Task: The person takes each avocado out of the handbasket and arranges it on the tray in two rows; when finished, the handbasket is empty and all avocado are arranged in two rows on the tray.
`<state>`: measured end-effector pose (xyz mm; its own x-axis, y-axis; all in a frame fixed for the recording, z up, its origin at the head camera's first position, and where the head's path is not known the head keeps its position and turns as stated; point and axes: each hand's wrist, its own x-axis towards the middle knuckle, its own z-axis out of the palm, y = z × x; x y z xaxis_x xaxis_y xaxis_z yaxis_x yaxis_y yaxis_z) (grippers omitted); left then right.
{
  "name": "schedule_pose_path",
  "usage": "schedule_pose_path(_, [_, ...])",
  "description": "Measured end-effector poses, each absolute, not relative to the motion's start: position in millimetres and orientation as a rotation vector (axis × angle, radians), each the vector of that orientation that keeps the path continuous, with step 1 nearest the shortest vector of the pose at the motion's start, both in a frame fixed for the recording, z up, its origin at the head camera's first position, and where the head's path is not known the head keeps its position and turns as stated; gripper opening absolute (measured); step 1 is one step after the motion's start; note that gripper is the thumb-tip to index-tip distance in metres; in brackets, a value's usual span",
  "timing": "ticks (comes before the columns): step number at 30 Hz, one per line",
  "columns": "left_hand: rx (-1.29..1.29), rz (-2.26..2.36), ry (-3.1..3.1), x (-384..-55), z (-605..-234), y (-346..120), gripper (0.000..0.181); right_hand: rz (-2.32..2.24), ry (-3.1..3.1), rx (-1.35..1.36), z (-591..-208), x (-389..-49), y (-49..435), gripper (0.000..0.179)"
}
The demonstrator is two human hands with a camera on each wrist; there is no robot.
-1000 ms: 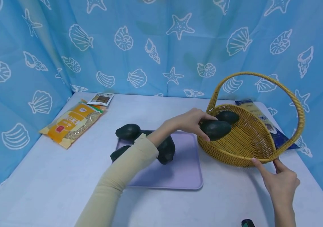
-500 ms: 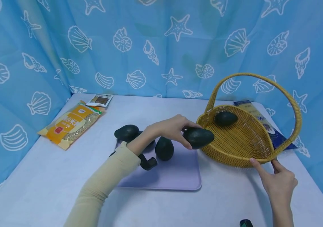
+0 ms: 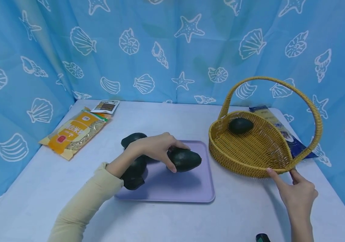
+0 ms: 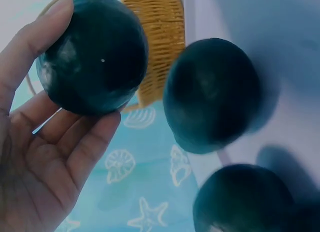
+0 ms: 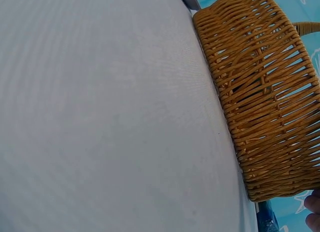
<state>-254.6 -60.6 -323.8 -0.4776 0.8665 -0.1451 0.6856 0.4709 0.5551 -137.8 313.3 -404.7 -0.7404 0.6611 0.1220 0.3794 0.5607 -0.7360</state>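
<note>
My left hand (image 3: 155, 147) grips a smooth, dark green oval fruit (image 3: 186, 160) just over the lilac tray (image 3: 187, 191). In the left wrist view, thumb and fingers curl round this fruit (image 4: 95, 56), apart from two others (image 4: 212, 94). More dark green fruits (image 3: 134, 168) lie at the tray's left side, partly hidden by my wrist. To the right stands a yellow-brown wicker basket (image 3: 228, 161) with a tall handle; one dark green fruit (image 3: 240, 126) lies inside. My right hand (image 3: 299, 195) pinches the basket's near rim, its thumb on top.
A yellow bag of grain (image 3: 75, 131) and a small white-and-brown packet (image 3: 105, 106) lie at the back left. Behind the basket is a blue-and-gold bag (image 3: 296, 144). A dark cylindrical end (image 3: 262, 237) shows at the front edge. A blue shell-patterned curtain (image 3: 172, 50) encloses the table.
My left hand has moved left and down with the fruit, from over the basket's rim to over the tray. The right hand stays at the basket's rim.
</note>
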Motion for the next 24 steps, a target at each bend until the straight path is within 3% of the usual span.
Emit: schedule_pose_path(24, [1.124,0.311,2.388,-228,-348,-101,0.069,1.014,-2.422,-0.862,-406,-139,314,0.079])
